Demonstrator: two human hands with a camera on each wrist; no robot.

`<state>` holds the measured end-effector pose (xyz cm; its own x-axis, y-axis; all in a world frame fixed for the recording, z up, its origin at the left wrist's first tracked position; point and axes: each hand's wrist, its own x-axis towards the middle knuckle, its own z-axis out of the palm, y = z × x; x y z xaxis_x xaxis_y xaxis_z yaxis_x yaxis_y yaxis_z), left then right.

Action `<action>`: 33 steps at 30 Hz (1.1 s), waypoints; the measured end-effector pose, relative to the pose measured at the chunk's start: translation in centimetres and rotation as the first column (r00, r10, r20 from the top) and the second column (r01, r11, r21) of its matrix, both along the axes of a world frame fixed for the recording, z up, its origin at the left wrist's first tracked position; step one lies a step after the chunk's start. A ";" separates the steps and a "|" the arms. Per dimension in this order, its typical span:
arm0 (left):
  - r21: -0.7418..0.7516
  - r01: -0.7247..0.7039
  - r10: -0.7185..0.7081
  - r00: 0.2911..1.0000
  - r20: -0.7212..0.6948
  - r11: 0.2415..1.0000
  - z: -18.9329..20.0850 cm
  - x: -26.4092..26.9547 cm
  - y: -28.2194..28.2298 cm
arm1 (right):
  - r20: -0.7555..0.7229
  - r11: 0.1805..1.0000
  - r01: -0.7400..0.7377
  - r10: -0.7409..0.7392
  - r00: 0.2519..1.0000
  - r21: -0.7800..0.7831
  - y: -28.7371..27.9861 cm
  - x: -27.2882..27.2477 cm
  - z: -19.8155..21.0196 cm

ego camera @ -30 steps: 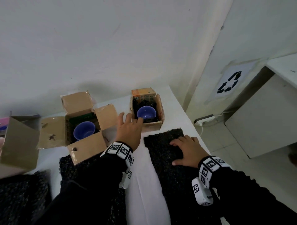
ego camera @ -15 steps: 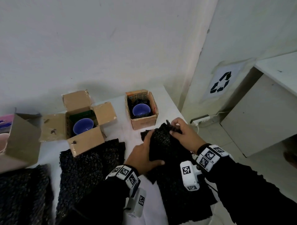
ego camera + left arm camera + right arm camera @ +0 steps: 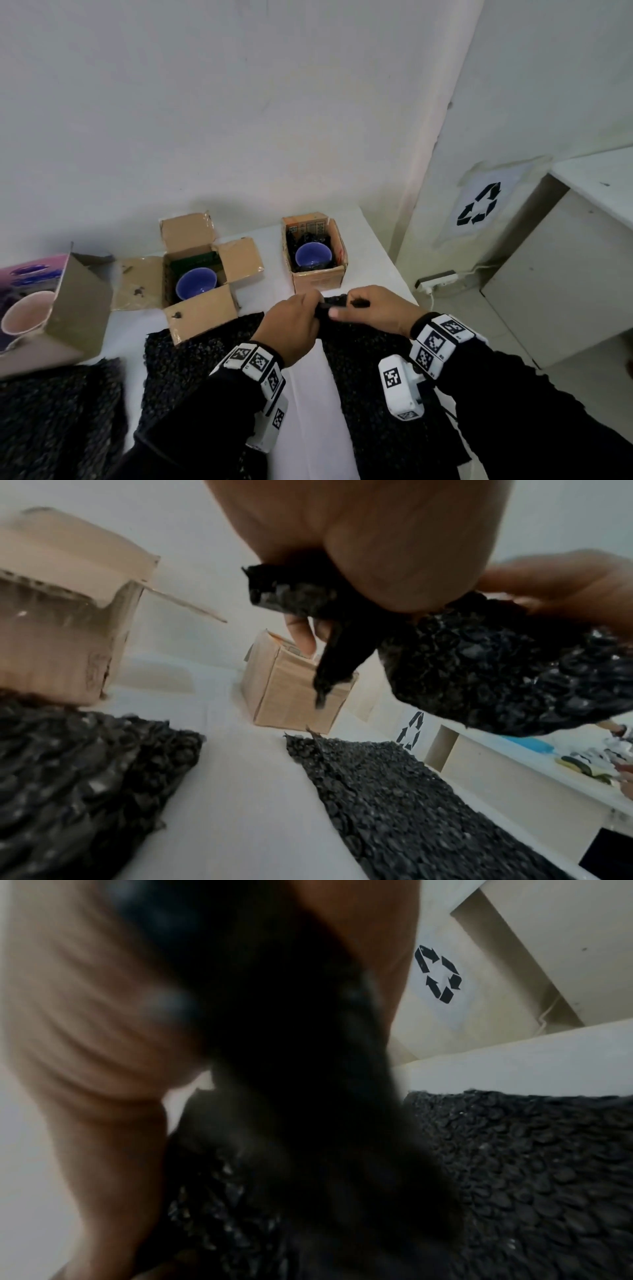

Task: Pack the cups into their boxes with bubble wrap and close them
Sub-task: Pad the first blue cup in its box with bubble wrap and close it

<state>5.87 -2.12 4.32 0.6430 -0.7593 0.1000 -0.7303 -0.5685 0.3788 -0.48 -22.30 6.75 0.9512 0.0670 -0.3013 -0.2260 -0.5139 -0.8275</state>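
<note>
Both hands meet at centre, just in front of the small box (image 3: 317, 263). Left hand (image 3: 291, 329) knuckles up, fingers curled over the near-left corner of a black bubble wrap sheet (image 3: 363, 363); the left wrist view shows the thumb and fingers pinching a bunched fold lifted off the worktop (image 3: 301, 421). Right hand (image 3: 373, 313) palm down, thumb pointing left toward the other hand, fingers clamped on the same sheet's far edge; the right wrist view is blurred, dark wrap filling the palm. Forearms in black sleeves angle in from the bottom, wrists carrying white marker bands. The rest of the held sheet lies flat on the worktop under the right forearm. Small box is open, with a blue cup (image 3: 313, 255) sitting in black wrap. Left of it, a larger box (image 3: 202, 274) with four flaps spread, holding a second blue cup (image 3: 196, 287). Another wrap sheet (image 3: 191, 356) lies near that box, a third (image 3: 58, 418) at far left. A pink cup (image 3: 25, 317) in a tilted box (image 3: 68, 318) sits at the left edge. A recycling sign (image 3: 479, 209) is on the wall at right.
</note>
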 end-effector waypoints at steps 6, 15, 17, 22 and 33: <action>0.277 0.190 -0.241 0.957 0.164 0.942 0.6 1.7 0.6 | -0.213 0.879 -0.350 0.293 0.932 -0.324 0.4 1.8 0.5; 0.226 -0.036 0.013 0.994 0.105 0.974 0.4 4.9 0.2 | -0.090 0.861 -0.258 0.243 0.966 -0.438 -1.5 5.9 1.5; 0.060 -0.029 0.024 0.996 0.083 0.998 0.8 4.8 0.1 | -0.081 0.920 -0.199 0.182 0.980 -0.337 -2.2 6.8 2.4; -0.063 -0.069 0.077 0.989 0.129 0.996 0.5 6.9 -1.5 | 0.038 0.861 -0.056 0.087 0.995 -0.505 -4.0 10.6 3.2; 0.088 0.096 -0.109 0.980 0.167 0.992 -2.0 8.7 -5.7 | 0.328 0.495 0.100 0.399 0.856 -0.863 -3.8 16.5 0.0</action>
